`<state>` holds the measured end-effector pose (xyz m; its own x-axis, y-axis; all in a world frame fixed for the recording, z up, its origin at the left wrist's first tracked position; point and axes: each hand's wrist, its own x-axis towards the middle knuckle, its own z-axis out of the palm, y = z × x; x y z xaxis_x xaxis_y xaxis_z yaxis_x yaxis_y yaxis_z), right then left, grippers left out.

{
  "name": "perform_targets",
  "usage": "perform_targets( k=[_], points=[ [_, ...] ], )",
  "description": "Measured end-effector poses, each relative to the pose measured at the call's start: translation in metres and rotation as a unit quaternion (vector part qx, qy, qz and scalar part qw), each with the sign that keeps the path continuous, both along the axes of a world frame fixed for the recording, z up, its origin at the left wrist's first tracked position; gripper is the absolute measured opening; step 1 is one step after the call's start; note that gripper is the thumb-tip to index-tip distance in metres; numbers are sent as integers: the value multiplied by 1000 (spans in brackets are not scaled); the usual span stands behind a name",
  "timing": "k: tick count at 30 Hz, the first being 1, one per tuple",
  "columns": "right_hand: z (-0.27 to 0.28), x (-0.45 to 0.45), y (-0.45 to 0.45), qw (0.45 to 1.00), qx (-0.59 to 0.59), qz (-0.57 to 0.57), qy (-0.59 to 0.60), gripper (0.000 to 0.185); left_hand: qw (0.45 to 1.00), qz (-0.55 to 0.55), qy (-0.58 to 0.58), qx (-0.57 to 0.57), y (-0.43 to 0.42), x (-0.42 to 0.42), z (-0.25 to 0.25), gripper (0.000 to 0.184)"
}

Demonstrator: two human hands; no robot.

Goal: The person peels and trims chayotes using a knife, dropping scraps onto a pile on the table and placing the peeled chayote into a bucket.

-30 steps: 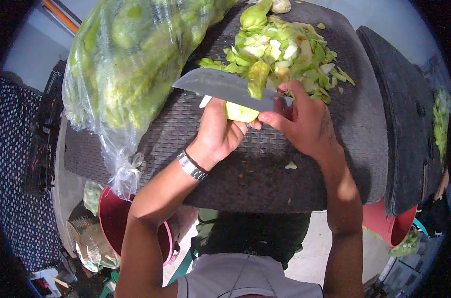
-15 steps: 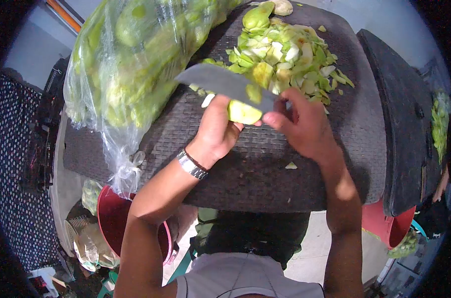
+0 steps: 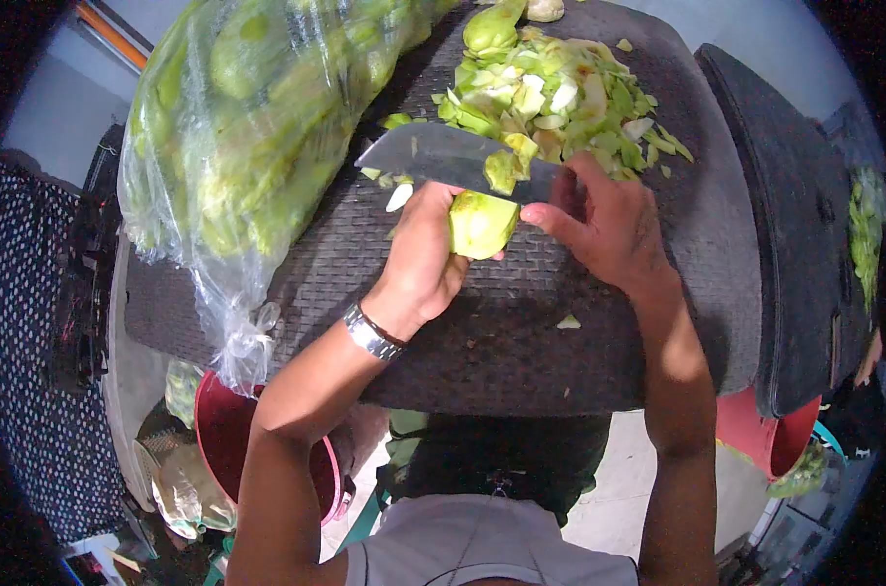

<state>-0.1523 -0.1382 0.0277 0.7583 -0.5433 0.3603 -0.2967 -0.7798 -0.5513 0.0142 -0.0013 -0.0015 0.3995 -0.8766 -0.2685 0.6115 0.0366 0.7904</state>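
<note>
My left hand (image 3: 423, 239) is wrapped round a pale green, partly cut fruit (image 3: 484, 227) that looks like a chayote. In my right hand (image 3: 614, 223) is the handle of a broad-bladed knife (image 3: 428, 151). Its blade lies across the top of the fruit, tip pointing left. A yellow-green cut piece (image 3: 504, 168) clings to the blade. Just beyond the knife, a heap of peelings and slices (image 3: 550, 93) covers the dark woven-textured tabletop (image 3: 384, 366). One larger green fruit (image 3: 492, 29) rests at the heap's far edge.
A large tied plastic bag (image 3: 257, 137) full of green fruit lies on the table's left side. Below the table stand a red bucket (image 3: 218, 430) at left and another red bucket (image 3: 770, 430) at right. A dark padded panel (image 3: 784, 225) borders the right side.
The fruit in my left hand is turned, showing more of its rounded face. The knife has shifted slightly, its blade lying more level. The whole view has moved a little.
</note>
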Motion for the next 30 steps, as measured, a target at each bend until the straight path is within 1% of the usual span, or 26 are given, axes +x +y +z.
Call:
perform_targets(
  k=[3, 6, 9, 11, 16, 19, 20, 22, 23, 25, 26, 29, 30],
  points=[
    [-1, -1, -4, 1000, -13, 10, -10, 49, 1000, -15, 2, -11, 0, 0, -2, 41],
    [0, -2, 3, 993, 102, 52, 9, 63, 1000, 3, -22, -8, 3, -4, 4, 42],
    [3, 2, 22, 990, 75, 119, 2, 50, 997, 25, 54, -47, -3, -1, -3, 42],
    [0, 4, 27, 992, 53, 110, -18, 50, 997, 19, 34, -61, -5, 2, -15, 41],
    [-2, 5, 24, 994, 39, 101, -30, 50, 998, 40, 15, -47, -4, 0, -13, 40],
    [-3, 2, 10, 999, 32, 32, -7, 51, 999, -21, 22, -41, 8, 0, -1, 29],
    [-3, 1, 6, 998, 40, 37, -10, 53, 999, -30, 2, -41, 10, -3, 3, 33],
    [-2, 0, 2, 997, 58, 48, -15, 59, 999, 17, -8, -28, 6, -16, 14, 35],
    [-1, 1, 5, 996, 55, 67, -20, 59, 999, 41, -14, -22, 4, -19, 17, 36],
    [2, 3, 20, 992, 50, 108, -29, 60, 998, 19, -35, -52, -3, -9, 10, 38],
    [3, 4, 24, 991, 74, 105, -32, 60, 996, 25, -37, -73, -3, -7, 8, 38],
    [1, 1, 15, 995, 68, 68, -7, 59, 992, 61, -103, -38, 0, -11, 8, 39],
    [1, 1, 10, 997, 56, 57, -6, 59, 993, 66, -93, -29, 0, -12, 9, 38]
  ],
)
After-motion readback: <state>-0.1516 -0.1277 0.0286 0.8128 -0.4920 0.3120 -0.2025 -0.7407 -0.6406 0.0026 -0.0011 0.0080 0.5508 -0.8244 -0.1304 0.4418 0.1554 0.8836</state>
